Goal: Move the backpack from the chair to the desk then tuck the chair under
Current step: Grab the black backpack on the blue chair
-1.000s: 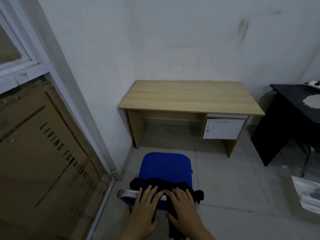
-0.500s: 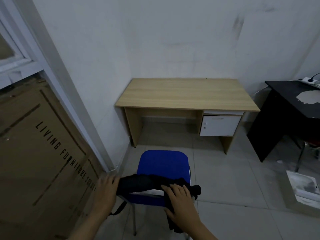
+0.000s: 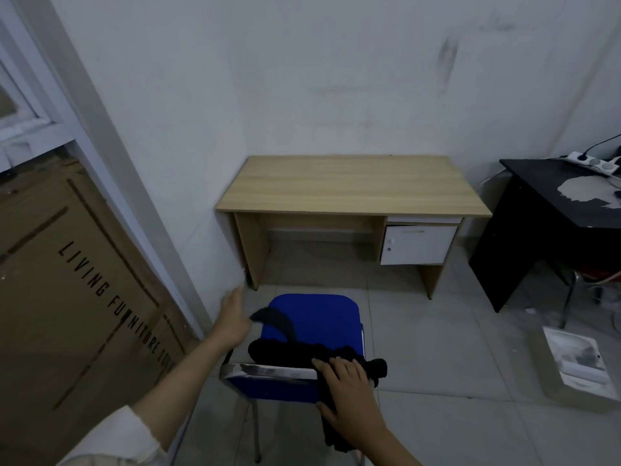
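Backpack (image 3: 312, 353): black, limp, draped over the top of the chair (image 3: 312, 317) backrest, part hanging down the near side, part slumped toward the blue seat. Not lifted yet, as far as I can see.

Change in the last second: both hands were side by side on top of the bag. The left hand (image 3: 235, 319) has since swung out to the chair's left side and now has a dark strap (image 3: 275, 322) pulled out and arching over the seat. The strap's end meets the left palm. Fingers look mostly extended, so I cannot tell whether the strap is clenched or just hooked against the hand.

Right hand (image 3: 342, 385) has stayed put, laid over the bag at the right end of the backrest, fingers curled into the fabric. I read that as a grasp on the bag, though the fingertips are buried in black cloth.

Desk (image 3: 353, 186): pale wood, bare top, straight ahead against the wall, well apart from the chair. Kneehole on the left looks open for the chair. A white drawer unit (image 3: 418, 243) takes up the right side.

My reading: still the pickup step. Freeing the strap suggests the bag is being unhooked from the backrest before the lift. Risk: the strap or hanging part snagging the chrome frame and dragging the chair along.
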The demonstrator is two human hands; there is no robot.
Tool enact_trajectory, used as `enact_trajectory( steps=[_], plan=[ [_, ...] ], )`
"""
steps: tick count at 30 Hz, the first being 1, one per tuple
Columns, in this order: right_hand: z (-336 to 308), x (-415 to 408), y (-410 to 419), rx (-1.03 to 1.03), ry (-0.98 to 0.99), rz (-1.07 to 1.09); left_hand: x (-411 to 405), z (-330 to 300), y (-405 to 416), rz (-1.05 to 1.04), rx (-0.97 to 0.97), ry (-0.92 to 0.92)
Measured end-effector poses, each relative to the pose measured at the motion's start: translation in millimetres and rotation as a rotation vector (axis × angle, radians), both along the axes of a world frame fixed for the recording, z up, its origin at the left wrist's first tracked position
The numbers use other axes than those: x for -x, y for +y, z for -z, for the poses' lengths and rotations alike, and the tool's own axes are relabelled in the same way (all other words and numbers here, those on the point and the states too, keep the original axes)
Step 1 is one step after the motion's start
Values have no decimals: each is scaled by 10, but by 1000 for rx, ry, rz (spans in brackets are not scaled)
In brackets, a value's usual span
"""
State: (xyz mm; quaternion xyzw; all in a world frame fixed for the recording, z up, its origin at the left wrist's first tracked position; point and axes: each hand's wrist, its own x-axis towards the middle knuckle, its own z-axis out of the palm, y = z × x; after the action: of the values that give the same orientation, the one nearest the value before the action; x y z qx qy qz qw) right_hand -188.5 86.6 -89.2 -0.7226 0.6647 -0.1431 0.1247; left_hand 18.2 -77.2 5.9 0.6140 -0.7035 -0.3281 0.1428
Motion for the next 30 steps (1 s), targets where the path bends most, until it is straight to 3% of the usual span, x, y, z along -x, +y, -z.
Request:
enact_trajectory(
  steps=[5,8,12,16,19,22,28,30],
  plan=[
    [5,-23,-3,-7,9,14,400,307,367,403,-68,-93],
    [13,-32,-3,5,46,20,614,480,556,507,-61,-151],
    [-35,-50,15,-3,54,55,693,600,655,513,10,-247],
    [-111,59,-21,-76,10,8,657,641,718,452,91,-190],
    [-235,359,-100,-186,-160,-42,659,627,758,459,123,-149],
    [-378,712,-225,-280,-270,50,652,643,768,463,152,-151],
    [-516,907,-611,-171,217,69,627,647,724,518,129,-192],
    [-593,831,-769,-92,301,117,622,637,706,529,114,-188]
  ],
)
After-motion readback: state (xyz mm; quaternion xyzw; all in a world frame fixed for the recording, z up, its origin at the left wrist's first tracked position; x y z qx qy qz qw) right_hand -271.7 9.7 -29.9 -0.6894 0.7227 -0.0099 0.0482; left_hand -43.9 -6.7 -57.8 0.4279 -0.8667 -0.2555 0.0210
